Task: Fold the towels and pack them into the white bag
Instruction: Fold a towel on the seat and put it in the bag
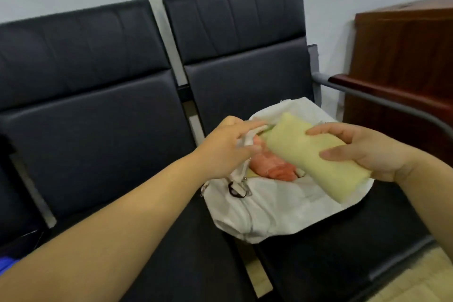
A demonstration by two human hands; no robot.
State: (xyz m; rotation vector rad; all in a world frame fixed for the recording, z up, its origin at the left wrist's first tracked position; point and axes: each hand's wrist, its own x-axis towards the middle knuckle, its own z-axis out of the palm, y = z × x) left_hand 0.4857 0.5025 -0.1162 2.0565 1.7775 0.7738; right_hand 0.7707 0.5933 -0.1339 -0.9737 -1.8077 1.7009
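A white bag (274,208) lies on the right-hand black seat with its mouth open towards me. My left hand (225,149) grips the bag's white strap at the near rim and holds the mouth open. A folded pale yellow towel (316,154) is held above the opening by my right hand (372,152), thumb under and fingers over its right end. Inside the bag I see a folded pink-orange towel (272,167) and a sliver of green cloth beneath the yellow towel's far end.
Two black padded seats (98,145) stand joined in a row against a pale wall. A grey metal armrest (382,100) runs along the right side of the bag's seat. Beyond it stands a brown wooden cabinet (404,56). Tiled floor shows at the lower right.
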